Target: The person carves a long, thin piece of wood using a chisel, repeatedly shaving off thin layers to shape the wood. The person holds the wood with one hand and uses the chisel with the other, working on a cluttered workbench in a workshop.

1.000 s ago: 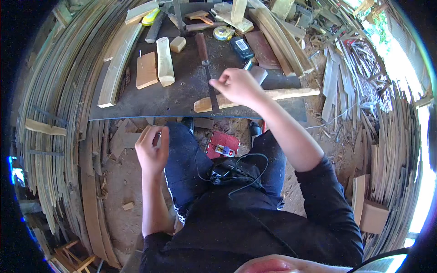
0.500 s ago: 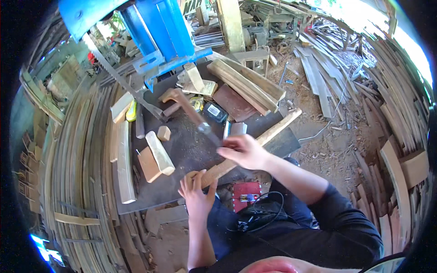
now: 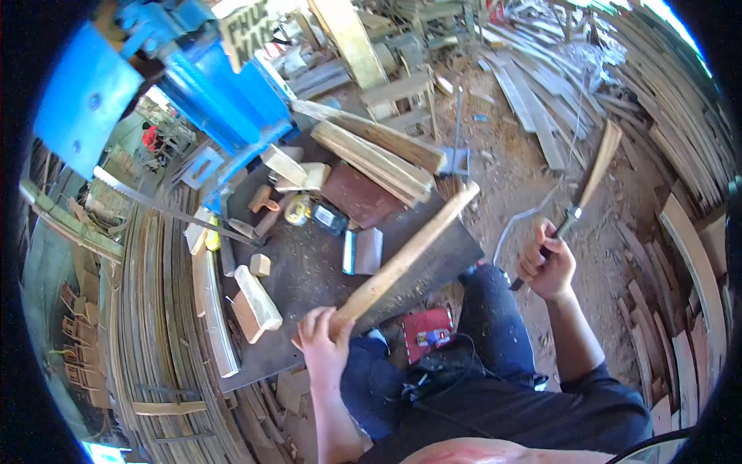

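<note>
My left hand [image 3: 323, 338] is closed over the near end of a long wooden stick [image 3: 410, 255], which lies slantwise across the dark worktable [image 3: 317, 263]. Off to the right, past the table's edge, my right hand [image 3: 547, 261] grips a long tool by its dark shaft. That tool has a wooden part [image 3: 601, 164] pointing up and a metal collar [image 3: 573, 211]; its exact kind is unclear. Left of the stick lie a pale wood block [image 3: 259, 300] and a small wooden cube [image 3: 260, 265]. A grey block with a blue edge [image 3: 363, 251] rests beyond the stick.
Along the table's far side are a yellow tape measure [image 3: 297, 209], a black device [image 3: 330, 219], a brown board [image 3: 359, 193] and thick timbers [image 3: 379, 155]. A blue machine [image 3: 224, 93] with a saw blade [image 3: 166, 207] stands far left. Stacked planks [image 3: 158, 309] line the left.
My right hand has swung right, away from the stick and table, with the tool now pointing up. My left hand stays on the stick's near end. The view has turned.
</note>
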